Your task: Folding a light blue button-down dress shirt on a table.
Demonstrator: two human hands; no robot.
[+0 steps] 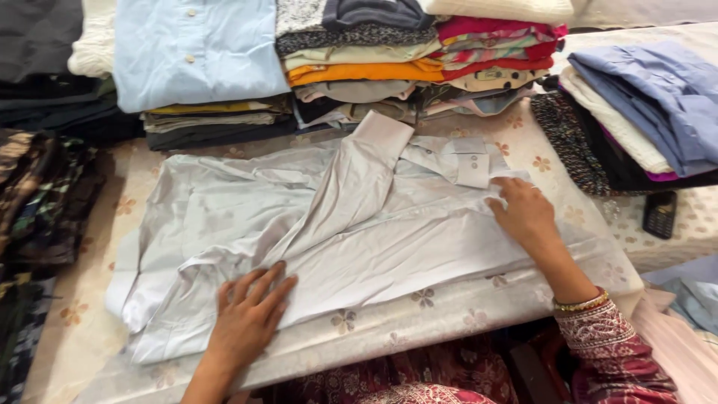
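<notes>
1. While the pale grey shirt (359,224) lies spread across the flower-patterned bed sheet (90,314), both of the person's hands rest flat on it.
2. The left hand (250,314) lies palm down on the near edge of the shirt, its fingers spread wide and gripping nothing.
3. The right hand (523,213) presses on the shirt's right side, just below the cuff (467,161), with the fingers stretched out and close together; it holds nothing either.
4. A gold bangle (582,304) sits on the right wrist, above a maroon patterned sleeve (617,352).
5. One shirt sleeve is folded slantwise across the body of the shirt, its buttoned cuff lying toward the far right.
6. The shirt sits in the middle of the bed, between the person and the stacks of clothes at the far side.
7. A light blue shirt (194,49) tops a stack at the far left of centre, with dark and yellowish clothes under it.
8. An orange garment (359,72) shows in the middle stack, with pink and striped clothes (493,41) just to its right.
9. Another pile on the right has a blue-grey shirt (658,93) on top of cream and dark clothes.
10. A black phone (660,214) lies on the sheet near that right pile, well apart from the right hand.
11. Dark patterned clothes (41,194) are heaped at the left edge.
</notes>
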